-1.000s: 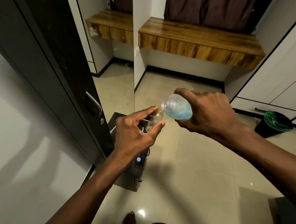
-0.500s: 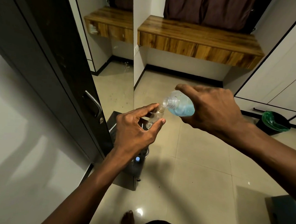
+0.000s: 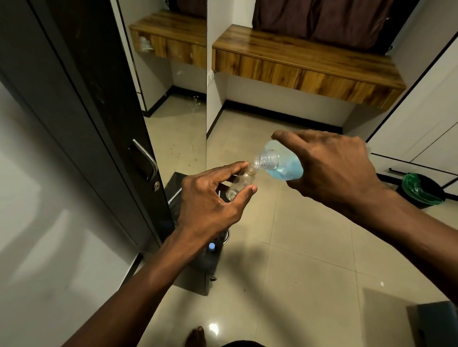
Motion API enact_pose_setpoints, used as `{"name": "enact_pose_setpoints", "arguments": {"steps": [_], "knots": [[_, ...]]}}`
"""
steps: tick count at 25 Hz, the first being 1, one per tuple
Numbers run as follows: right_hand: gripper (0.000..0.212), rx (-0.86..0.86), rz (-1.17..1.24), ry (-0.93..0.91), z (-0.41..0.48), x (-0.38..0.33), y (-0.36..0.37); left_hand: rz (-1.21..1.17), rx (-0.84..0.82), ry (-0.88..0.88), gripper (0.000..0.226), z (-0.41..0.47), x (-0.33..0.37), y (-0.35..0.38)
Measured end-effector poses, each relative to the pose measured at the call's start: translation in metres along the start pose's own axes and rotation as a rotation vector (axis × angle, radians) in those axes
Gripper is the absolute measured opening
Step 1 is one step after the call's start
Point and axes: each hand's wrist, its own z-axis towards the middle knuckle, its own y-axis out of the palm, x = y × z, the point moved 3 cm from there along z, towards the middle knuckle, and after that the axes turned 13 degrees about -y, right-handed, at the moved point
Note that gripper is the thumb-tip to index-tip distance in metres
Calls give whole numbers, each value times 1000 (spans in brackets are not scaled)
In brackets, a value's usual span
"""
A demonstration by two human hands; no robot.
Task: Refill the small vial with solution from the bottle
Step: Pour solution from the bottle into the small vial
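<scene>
The room is dim and warm. Light from above leaves one white glare spot on the glossy beige floor tiles (image 3: 311, 260), soft shadows cross the pale grey wall (image 3: 33, 242) on my left, and straight lines bow at the frame's edges.

L vial (image 3: 239, 183), R bottle (image 3: 284, 164), mouths near-touching; bin (image 3: 422, 190) far R.

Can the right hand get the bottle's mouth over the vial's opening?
Probably yes: the right hand holds the bottle tilted, mouth beside the open neck of the vial; the left hand pinches its sides, top uncovered.
</scene>
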Motion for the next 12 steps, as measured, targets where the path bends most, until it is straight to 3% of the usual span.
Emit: {"name": "enact_pose_setpoints", "arguments": {"steps": [12], "knots": [[78, 35, -22, -19, 0, 0, -1, 5, -18, 6, 48, 0, -3, 2]]}}
